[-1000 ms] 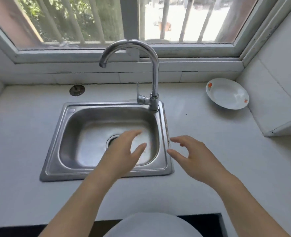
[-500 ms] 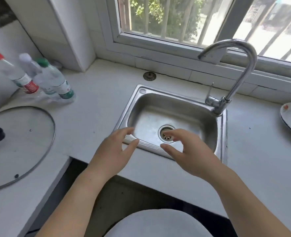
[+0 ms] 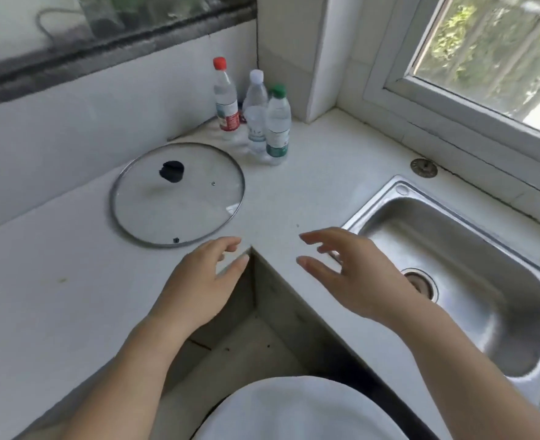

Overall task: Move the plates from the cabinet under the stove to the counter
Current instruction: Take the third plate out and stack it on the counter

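No plate, stove or cabinet shows in the head view now. My left hand (image 3: 199,281) hovers over the inner corner of the white L-shaped counter (image 3: 294,198), fingers apart, holding nothing. My right hand (image 3: 354,277) floats a little to the right, above the counter edge beside the sink (image 3: 471,281), also spread and empty. Both forearms reach in from the bottom of the frame.
A glass pot lid (image 3: 176,195) with a black knob lies flat on the counter to the left. Three plastic water bottles (image 3: 256,115) stand in the back corner. A window (image 3: 497,58) runs along the right wall. A round sink plug (image 3: 423,168) lies behind the sink.
My view has swung left: the plate at the right and the tap have left the frame, and the lid and bottles have come in. Both hands moved left with it, still empty.
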